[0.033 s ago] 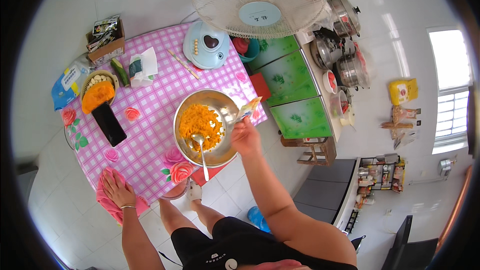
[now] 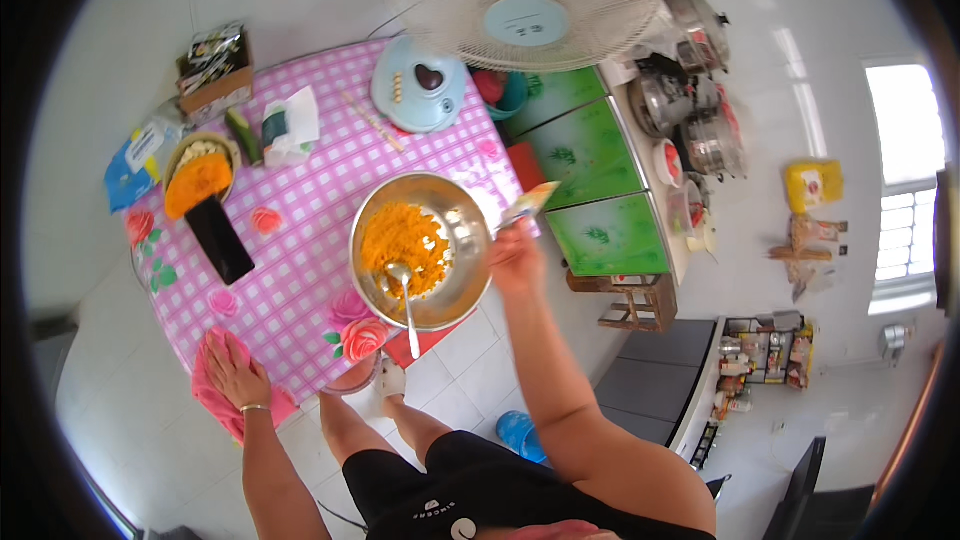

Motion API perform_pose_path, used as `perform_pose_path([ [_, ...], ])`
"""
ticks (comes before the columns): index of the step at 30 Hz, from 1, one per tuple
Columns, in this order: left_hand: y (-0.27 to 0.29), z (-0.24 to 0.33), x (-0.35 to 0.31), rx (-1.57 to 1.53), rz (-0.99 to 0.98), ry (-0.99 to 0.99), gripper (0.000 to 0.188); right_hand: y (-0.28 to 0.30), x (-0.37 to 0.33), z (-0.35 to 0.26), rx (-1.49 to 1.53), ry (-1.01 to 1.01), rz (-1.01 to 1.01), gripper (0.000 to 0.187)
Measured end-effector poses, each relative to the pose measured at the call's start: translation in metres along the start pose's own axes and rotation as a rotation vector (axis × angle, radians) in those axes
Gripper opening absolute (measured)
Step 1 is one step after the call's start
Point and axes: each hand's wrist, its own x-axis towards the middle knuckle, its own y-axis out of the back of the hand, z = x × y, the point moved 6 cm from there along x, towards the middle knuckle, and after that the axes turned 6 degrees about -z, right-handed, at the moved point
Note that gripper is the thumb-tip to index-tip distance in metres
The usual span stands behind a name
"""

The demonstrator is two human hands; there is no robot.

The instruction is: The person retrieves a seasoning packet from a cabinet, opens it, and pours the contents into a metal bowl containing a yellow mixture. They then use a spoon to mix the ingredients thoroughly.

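My left hand (image 2: 235, 372) lies flat with fingers spread on a pink cloth (image 2: 215, 410) at the table's near left corner. In my right hand (image 2: 517, 258) is a small yellow-and-white packet (image 2: 530, 204), pinched at the right rim of a steel bowl (image 2: 470, 240). Orange shredded food, perhaps pumpkin (image 2: 400, 240), fills the bowl's left side. A metal spoon (image 2: 407, 305) rests in it, its handle over the near rim. Whether the packet is open cannot be seen.
On the pink checked tablecloth (image 2: 300, 270) are a black phone (image 2: 218, 242), a basket with garlic and a pumpkin piece (image 2: 198, 184), a green cucumber-like vegetable (image 2: 243, 136), tissues (image 2: 292, 125) and a pale blue appliance (image 2: 418, 85). A fan (image 2: 525, 20) stands beyond.
My right hand has shifted right with the packet, from over the bowl's right side to its outer edge. My left hand stays on the cloth.
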Motion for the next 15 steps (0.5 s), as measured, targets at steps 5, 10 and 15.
perform_pose_path([
  [5,-0.029,-0.025,-0.002,0.096,-0.202,0.101,0.070,0.009,0.015,-0.024,-0.107,0.035,-0.102,0.012],
  [10,-0.012,-0.017,0.003,0.029,-0.064,0.055,0.068,0.063,-0.019,0.037,-0.064,-0.131,0.007,0.013],
  [15,-0.005,-0.015,-0.005,-0.008,-0.001,0.052,0.065,0.091,-0.033,0.098,-0.029,-0.305,0.063,0.008],
])
